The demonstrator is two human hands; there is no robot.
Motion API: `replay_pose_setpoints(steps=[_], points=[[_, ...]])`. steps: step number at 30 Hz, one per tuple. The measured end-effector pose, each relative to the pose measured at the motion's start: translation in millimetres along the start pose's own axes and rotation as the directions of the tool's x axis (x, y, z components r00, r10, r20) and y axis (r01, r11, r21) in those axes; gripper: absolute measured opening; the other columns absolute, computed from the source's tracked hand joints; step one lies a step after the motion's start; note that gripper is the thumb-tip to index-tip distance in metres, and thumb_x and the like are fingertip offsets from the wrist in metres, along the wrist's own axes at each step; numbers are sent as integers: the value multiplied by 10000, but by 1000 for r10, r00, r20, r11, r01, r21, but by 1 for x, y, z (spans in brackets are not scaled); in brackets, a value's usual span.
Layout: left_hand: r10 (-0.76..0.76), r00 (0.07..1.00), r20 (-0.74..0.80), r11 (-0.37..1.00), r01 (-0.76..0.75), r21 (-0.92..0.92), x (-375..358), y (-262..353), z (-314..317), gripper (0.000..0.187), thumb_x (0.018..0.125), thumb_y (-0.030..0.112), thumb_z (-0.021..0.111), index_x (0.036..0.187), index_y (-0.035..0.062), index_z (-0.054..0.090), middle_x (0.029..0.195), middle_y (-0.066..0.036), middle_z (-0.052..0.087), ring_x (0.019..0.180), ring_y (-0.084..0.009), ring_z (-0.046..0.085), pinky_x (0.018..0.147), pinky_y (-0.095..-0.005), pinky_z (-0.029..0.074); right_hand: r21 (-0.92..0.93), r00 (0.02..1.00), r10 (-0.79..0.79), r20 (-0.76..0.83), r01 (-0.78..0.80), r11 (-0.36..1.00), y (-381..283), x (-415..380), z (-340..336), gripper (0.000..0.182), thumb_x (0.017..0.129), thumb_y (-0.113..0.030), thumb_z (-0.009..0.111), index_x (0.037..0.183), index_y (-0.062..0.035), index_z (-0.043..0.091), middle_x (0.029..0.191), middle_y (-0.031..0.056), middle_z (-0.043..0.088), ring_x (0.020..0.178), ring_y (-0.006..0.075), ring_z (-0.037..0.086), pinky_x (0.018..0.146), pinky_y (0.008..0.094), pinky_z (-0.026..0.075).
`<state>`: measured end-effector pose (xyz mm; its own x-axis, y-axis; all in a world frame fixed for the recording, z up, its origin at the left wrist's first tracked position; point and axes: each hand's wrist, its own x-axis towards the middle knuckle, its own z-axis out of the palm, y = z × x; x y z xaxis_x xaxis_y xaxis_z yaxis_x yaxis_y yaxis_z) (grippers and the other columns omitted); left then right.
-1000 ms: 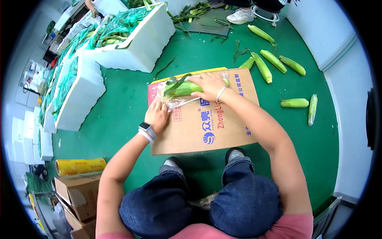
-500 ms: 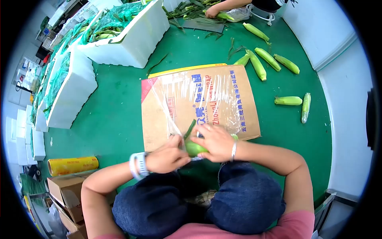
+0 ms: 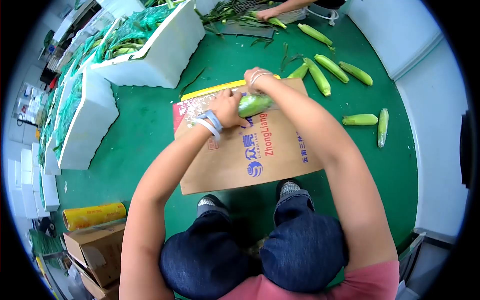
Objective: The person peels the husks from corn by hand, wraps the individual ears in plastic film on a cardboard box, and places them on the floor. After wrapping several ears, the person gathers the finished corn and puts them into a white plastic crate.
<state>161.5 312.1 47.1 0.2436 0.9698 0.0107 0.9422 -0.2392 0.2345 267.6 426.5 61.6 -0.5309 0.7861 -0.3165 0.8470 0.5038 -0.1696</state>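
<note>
Floor (image 3: 150, 135): green, fills most of the frame; carries everything listed.

Foam crates (image 3: 155, 55): white, upper left of the frame, filled with husked corn under green netting; a second row runs down the left edge.

Cardboard sheet (image 3: 280, 155): flattened carton with printed lettering, centre of the frame, lying flat on the floor in front of the person's shoes. Half a second ago a film of cling wrap was stretched over it; that film no longer lies spread out.

Cardboard boxes (image 3: 95, 250): lower left, open, beside the film roll.

Roll of cling film (image 3: 92, 216): yellow-labelled, lower left, lying on the floor, well apart from the work.

Loose corn ears (image 3: 330, 67): several in husk, upper right and right of the sheet, on the floor.

Co-worker's hand (image 3: 267, 14): top centre, at another ear among trimmings.

Wrapped corn ear (image 3: 254, 105): at the far edge of the sheet, upper centre. Half a second ago it was at the near edge by the knees; it has travelled across, taking the film with it, so the wrap looks close to finished.

Left hand (image 3: 227, 107): closed on the ear's left end; wrist wears a watch.

Right hand (image 3: 256, 79): bracelet at wrist, pressing on the ear's far right end; whether the fingers curl around it cannot be told.
</note>
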Motion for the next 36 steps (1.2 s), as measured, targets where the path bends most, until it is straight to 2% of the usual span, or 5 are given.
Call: replay_pose_setpoints(steps=[8, 12, 19, 29, 36], points=[[265, 903, 337, 958, -208, -196, -76, 52, -28, 549, 531, 249, 753, 1001, 45, 558, 892, -178, 581, 870, -330, 575, 759, -400, 473, 3, 995, 12, 101, -13, 1000, 4, -11, 5, 376, 687, -37, 661, 1061, -54, 623, 1130, 140, 583, 1045, 265, 571, 855, 340, 472], [508, -69, 859, 845, -155, -512, -122, 75, -25, 665, 553, 269, 778, 1125, 46, 522, 1032, -142, 583, 905, -285, 580, 780, -372, 452, 26, 989, -108, 104, 106, 994, 15, -25, 17, 329, 728, -45, 573, 1053, -2, 604, 1059, 205, 592, 1015, 298, 571, 865, 339, 459], [634, 391, 667, -74, 890, -451, -158, 52, -56, 752, 674, 331, 725, 1243, -25, 387, 1083, -185, 510, 871, -240, 567, 678, -328, 489, 353, 731, -418, -540, 647, 676, 64, -95, 114, 371, 825, -114, 510, 1183, -26, 470, 1205, 188, 469, 1129, 319, 448, 960, 350, 368], [-208, 972, 106, -291, 42, -956, -98, 140, -77, 473, 773, 131, 631, 1176, 30, 403, 979, -95, 552, 850, -196, 572, 764, -321, 476, 846, 683, -723, -101, -323, -423, -1, -247, 70, 476, 817, -309, 627, 1149, -10, 465, 888, 120, 590, 725, 215, 616, 641, 333, 522], [-453, 868, -205, 325, -53, -944, -74, 142, -92, 150, 799, 85, 643, 786, -23, 539, 721, -120, 610, 615, -179, 623, 531, -258, 491, 400, 769, -127, -627, 457, 795, 55, -282, 59, 444, 645, -158, 691, 1026, -24, 507, 630, 99, 568, 545, 228, 595, 475, 346, 487]])
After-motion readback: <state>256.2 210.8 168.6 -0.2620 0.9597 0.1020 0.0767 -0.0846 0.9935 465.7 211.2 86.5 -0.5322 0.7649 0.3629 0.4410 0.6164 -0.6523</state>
